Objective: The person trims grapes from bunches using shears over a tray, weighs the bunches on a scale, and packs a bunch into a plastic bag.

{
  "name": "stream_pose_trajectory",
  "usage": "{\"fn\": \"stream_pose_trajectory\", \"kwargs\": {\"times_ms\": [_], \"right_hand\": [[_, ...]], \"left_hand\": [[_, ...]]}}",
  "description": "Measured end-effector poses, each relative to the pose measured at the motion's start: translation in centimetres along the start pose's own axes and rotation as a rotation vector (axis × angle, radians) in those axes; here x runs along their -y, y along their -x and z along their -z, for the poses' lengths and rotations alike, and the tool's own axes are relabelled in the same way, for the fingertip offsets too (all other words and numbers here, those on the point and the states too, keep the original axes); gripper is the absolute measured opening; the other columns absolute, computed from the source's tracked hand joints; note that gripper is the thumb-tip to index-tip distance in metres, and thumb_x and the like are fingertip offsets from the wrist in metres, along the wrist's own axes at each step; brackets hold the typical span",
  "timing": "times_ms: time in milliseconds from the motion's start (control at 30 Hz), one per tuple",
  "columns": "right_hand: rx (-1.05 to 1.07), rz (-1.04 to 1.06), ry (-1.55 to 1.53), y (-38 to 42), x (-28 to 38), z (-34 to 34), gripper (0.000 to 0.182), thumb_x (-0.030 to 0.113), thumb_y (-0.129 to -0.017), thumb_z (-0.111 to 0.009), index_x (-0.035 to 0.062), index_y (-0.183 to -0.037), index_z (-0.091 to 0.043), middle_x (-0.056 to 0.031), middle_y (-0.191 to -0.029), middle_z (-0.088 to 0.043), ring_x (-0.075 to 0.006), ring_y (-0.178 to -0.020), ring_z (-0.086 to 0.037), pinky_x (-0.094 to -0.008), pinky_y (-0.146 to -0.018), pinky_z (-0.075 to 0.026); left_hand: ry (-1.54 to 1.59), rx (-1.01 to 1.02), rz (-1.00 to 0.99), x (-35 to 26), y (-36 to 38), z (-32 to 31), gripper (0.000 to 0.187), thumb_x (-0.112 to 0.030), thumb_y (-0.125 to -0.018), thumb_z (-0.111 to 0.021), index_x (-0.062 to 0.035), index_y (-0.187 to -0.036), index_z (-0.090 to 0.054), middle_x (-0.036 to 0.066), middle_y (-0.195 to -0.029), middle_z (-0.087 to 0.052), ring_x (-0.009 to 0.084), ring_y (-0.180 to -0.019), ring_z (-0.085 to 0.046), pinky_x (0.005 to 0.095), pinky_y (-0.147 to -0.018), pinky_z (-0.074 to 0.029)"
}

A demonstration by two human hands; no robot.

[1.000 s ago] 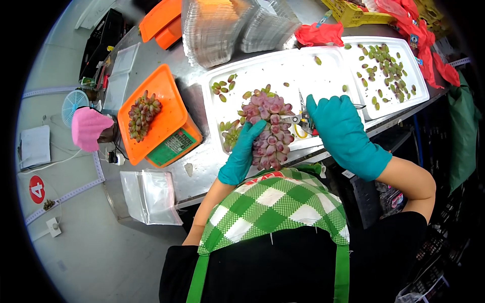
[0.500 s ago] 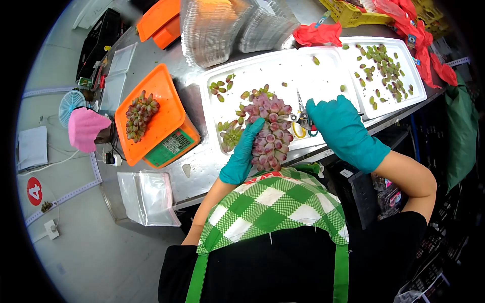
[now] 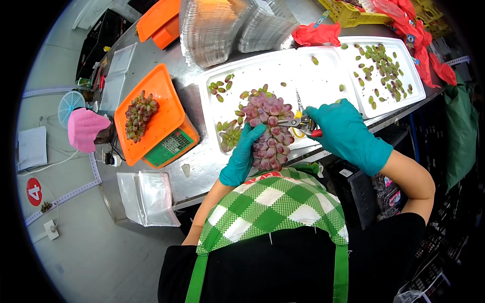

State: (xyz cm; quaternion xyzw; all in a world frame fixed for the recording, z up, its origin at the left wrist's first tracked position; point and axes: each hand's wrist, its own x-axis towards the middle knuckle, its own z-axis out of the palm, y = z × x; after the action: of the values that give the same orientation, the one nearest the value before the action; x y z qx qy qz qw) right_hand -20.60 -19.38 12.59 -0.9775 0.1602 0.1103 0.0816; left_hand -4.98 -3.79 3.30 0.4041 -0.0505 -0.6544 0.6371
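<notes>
My left hand [image 3: 241,159], in a teal glove, is closed around the side of a large bunch of purple-red grapes [image 3: 273,146]. The bunch is over the near edge of a white foam tray [image 3: 262,68]. In its matching glove, my right hand [image 3: 348,132] grips red-handled snips [image 3: 289,122], whose tips are in among the grapes at the middle of the bunch. Scissors with yellow handles [image 3: 299,134] lie in the tray behind them, partly hidden. Loose green-red grapes [image 3: 220,87] and a small greenish cluster [image 3: 231,138] lie left of the bunch.
A second white tray [image 3: 361,108] with many loose grapes is at right. An orange scale [image 3: 169,83] carrying a grape bunch [image 3: 140,116] stands left. Stacked clear plastic boxes [image 3: 209,38] and a red bag [image 3: 317,35] are behind. Plastic bags [image 3: 146,197] overhang the table's front edge.
My right hand has turned and moved slightly down, bringing the snips left into the bunch. My left fingers have shifted a little on the grapes.
</notes>
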Motion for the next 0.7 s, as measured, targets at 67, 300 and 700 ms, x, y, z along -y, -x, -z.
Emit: {"fn": "stream_pose_trajectory", "kwargs": {"times_ms": [67, 300, 700], "right_hand": [[0.033, 0.0, -0.075, -0.1, -0.1, 0.0, 0.037, 0.018, -0.069, -0.064, 0.006, -0.103, -0.056, -0.0082, -0.068, -0.058, -0.0247, -0.06, -0.056, -0.0362, -0.064, -0.038], [0.042, 0.007, -0.058, -0.2, 0.3, 0.3, 0.015, 0.011, -0.065, -0.061, 0.0052, -0.077, -0.054, -0.0098, -0.066, -0.058, -0.0274, -0.061, -0.059, -0.0369, -0.065, -0.041], [0.152, -0.033, -0.031, -0.6, 0.9, 0.2, 0.039, 0.015, -0.07, -0.061, 0.0049, -0.107, -0.053, -0.0092, -0.066, -0.059, -0.0258, -0.059, -0.058, -0.0365, -0.06, -0.041]], "left_hand": [[-0.014, 0.002, -0.02, 0.5, -0.2, 0.7, 0.06, -0.026, -0.078, -0.059, -0.0059, -0.126, -0.03, 0.011, -0.118, -0.046, 0.0197, -0.103, -0.052, 0.0327, -0.086, -0.047], [-0.042, -0.038, -0.083, 1.1, -0.3, 0.5, 0.061, -0.022, -0.076, -0.061, -0.0056, -0.126, -0.03, 0.01, -0.117, -0.047, 0.0193, -0.103, -0.053, 0.0322, -0.086, -0.047], [-0.014, -0.028, -0.113, 1.0, -0.3, 0.9, 0.055, -0.02, -0.08, -0.057, -0.0052, -0.125, -0.03, 0.01, -0.117, -0.047, 0.0194, -0.101, -0.053, 0.032, -0.084, -0.049]]}}
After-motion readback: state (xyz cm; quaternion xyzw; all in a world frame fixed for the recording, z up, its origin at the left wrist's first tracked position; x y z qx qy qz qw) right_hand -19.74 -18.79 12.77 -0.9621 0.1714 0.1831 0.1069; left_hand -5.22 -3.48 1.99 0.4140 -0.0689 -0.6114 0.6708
